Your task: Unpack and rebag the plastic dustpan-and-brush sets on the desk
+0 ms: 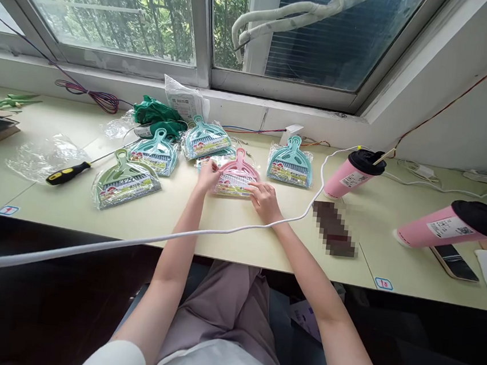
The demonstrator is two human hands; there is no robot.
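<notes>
A pink dustpan-and-brush set (238, 176) in clear wrap lies flat on the table in front of me. My left hand (208, 174) pinches the left edge of its wrap. At the lower right edge my right hand (265, 200) rests with its fingers spread, the tips touching the package. Teal sets lie around it: one (290, 165) to the right, one (207, 139) behind on the left, another (157, 152) farther left. A green wrapped set (125, 182) is nearest the table's front on the left.
A screwdriver (68, 174), crumpled plastic (43, 157) and a green bag (157, 116) are on the left. Pink cups (349, 178) and a phone (454, 262) stand or lie right. A white cable (221, 231) crosses above my forearms.
</notes>
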